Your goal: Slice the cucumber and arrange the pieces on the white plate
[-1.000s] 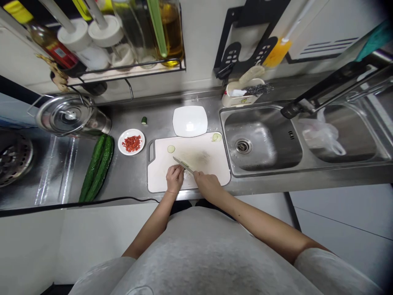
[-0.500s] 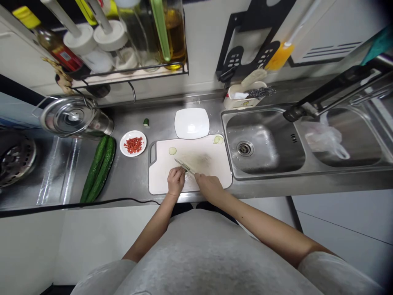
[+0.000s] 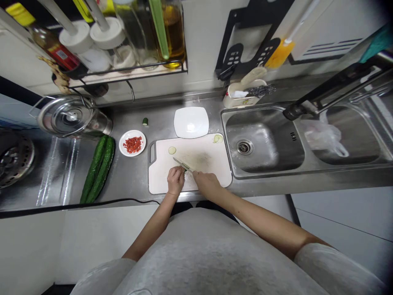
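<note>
Stainless-steel counter (image 3: pixel 130 176) runs left to right before the person, a black cable (image 3: pixel 123 200) lying along its near edge. Just beyond that edge, the white cutting board (image 3: pixel 161 178) lies flat. On its near half the two hands work close together: the right hand (image 3: pixel 208 184) is closed on the handle of a knife (image 3: pixel 178 161), blade pointing far and left, while the left hand (image 3: pixel 175 180) has its fingers bunched beside the blade, seemingly pinning a small green piece (image 3: pixel 185 166) that shows against it. How much of it is under the fingertips cannot be told.

Over the last second little has changed: the view has shifted slightly, but hands and knife keep almost the same place, as do the slices on the board. I take that as fine cutting still under way, with this piece not yet done.

Farther up the board, a pale round slice (image 3: pixel 172 150) lies alone at the far left and a few more slices (image 3: pixel 217 139) overlap in the far right corner. Left of the board are a small plate (image 3: pixel 120 144) of chopped red pieces (image 3: pixel 133 144) and, farther left, two whole cucumbers (image 3: pixel 102 170) side by side. Beyond the board sit a white square plate (image 3: pixel 191 123) and, to its left, a dark green stub (image 3: pixel 145 121). The sink (image 3: pixel 267 139) is to the right; a lidded steel pot (image 3: pixel 72 116) stands far left.
</note>
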Tool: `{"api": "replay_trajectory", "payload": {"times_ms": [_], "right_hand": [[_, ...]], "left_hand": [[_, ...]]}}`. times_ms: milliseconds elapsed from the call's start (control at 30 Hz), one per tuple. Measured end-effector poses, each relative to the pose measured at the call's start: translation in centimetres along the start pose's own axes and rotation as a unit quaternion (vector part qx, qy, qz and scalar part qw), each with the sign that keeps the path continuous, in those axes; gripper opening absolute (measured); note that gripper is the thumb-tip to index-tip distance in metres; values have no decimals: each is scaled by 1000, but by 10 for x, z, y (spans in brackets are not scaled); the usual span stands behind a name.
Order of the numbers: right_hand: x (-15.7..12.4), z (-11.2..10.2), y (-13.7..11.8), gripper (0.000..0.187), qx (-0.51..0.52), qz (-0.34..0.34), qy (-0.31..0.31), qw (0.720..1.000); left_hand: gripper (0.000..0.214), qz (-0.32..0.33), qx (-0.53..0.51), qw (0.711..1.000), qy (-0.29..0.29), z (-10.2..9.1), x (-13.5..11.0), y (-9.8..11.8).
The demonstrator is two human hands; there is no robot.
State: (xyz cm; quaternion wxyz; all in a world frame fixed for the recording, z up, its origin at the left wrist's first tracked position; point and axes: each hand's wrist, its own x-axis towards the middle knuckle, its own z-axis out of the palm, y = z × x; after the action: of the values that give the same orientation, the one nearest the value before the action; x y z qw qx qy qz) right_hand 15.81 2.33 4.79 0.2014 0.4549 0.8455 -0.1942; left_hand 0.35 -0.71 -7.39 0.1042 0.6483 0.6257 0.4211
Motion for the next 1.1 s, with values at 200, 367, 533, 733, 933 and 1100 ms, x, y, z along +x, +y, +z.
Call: {"api": "replay_trajectory", "payload": {"times_ms": [200,367,533,733,933,1100], "right_hand": [[0,4,1,23,0,0,16,1000],[3,3,2,25,5,-16,17,1000],[5,0,2,26,8,-12,6,1000],[2,-4,0,24,-10,2,-12,1000],[5,-3,2,24,0,-7,-15,1000],[8,3,5,24,8,-16,0,1000]], "left_hand": [[15,6,-11,1000,-2,2,-1,-4],[14,11,-14,1000,3,2,-1,-4],[14,10,-18,1000,7,3,-1,-5],[14,8,-20,1000,4,3,-1,-6],[13,2,-30,1000,2,3,-1,-5],[14,-6,-27,1000,-5,3,-2,-6]]}}
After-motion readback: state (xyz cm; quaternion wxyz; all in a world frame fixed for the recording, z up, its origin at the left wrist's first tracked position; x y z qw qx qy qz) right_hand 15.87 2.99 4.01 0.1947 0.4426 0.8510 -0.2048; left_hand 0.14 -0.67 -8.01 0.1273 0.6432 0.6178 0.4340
